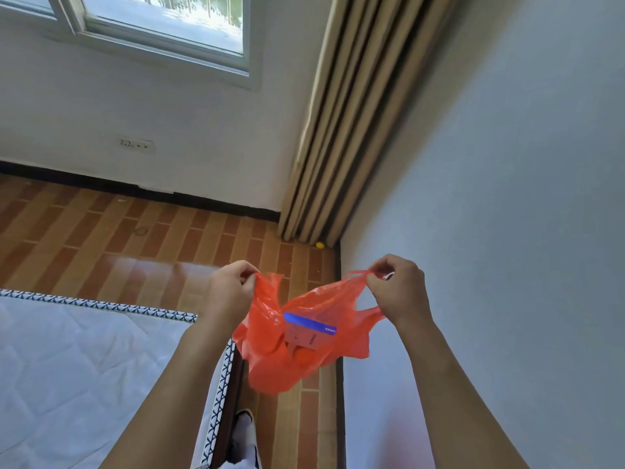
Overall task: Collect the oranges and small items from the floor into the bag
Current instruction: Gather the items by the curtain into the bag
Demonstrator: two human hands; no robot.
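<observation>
Room: wood-patterned tile floor (101, 231) is running to a black skirting under a white wall, with a window (162, 25) above and a socket plate (136, 143) low on that wall.
Corner: beige curtain (341, 130) is hanging down to the floor where the two walls meet; a small yellow object (320, 245) is lying at its foot, too small to identify.
Bed: white quilted mattress (84, 360) with patterned edging is filling the lower left, leaving a narrow strip of floor between its edge and the right-hand wall.
Bag: orange plastic bag (270, 370) is hanging in the air over that strip, its mouth being held apart.
Left hand: left hand (230, 286) is pinching one handle of the bag between thumb and curled fingers.
Right hand: right hand (397, 282) is pinching the other handle the same way, well apart from the left.
Contents: a pale box (306, 335) with a blue band is lying inside the bag below and between the hands, with an orange (302, 357) showing just beneath it.
Writing: print on the box appears to read "ANKER", seen upside down; smaller text is unreadable.
Below: a white shoe (244, 431) is showing on the floor beside the bed edge.
</observation>
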